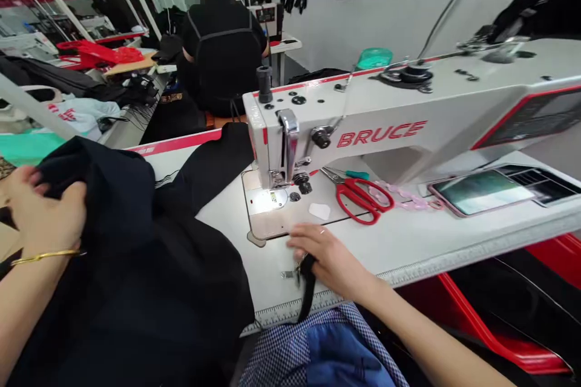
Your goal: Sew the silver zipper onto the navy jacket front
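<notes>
At the far left, my left hand (52,214) grips a bunched fold of dark navy cloth (122,254), its fingers curled at the cloth's upper edge. The cloth drapes over the table's left part and down toward my lap. My right hand (324,260) is closed around a black strip (308,290) that hangs over the table's front edge. Beside those fingers is a small metal piece (288,275), too blurred to name. The white sewing machine (385,127) stands just beyond, with its metal needle plate (267,211) uncovered by the cloth.
Red-handled scissors (365,199) lie on the machine bed near a small white patch (319,211). Farther right is a phone (485,190). A ruler tape (399,275) runs along the table's front edge. Another person (224,48) sits ahead, back turned.
</notes>
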